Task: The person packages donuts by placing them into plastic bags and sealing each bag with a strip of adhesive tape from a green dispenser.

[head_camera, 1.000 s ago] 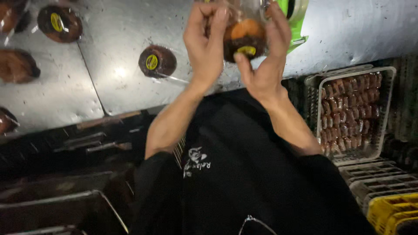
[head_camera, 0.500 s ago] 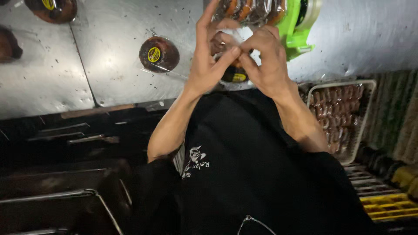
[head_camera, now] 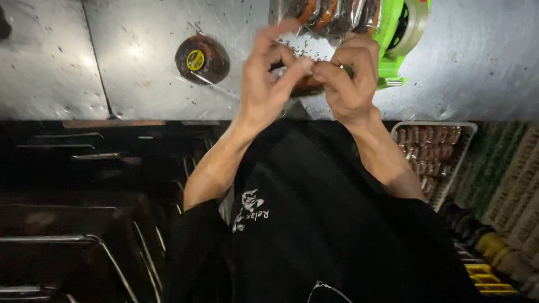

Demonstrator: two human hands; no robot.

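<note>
Fingertips of the left hand (head_camera: 264,84) and the right hand (head_camera: 351,81) meet in a tight pinch over the gathered neck of a clear, thin plastic bag holding a round dark-brown pastry (head_camera: 306,84), raised just above the scratched steel tabletop (head_camera: 140,73). Both hands are closed on the film; the pastry itself is mostly hidden behind them, so its outline is probably round like the wrapped brown pastry with a yellow sticker (head_camera: 202,59) lying apart to the left. I judge the bag light, limp and slippery, the pastry soft and easily crushed, so the film's neck is the place to grip. Just beyond stand a clear pack of brown pastries (head_camera: 328,14) and a bright green tape dispenser (head_camera: 401,33). A white wire tray of brown pastries (head_camera: 432,151) sits lower right.
</note>
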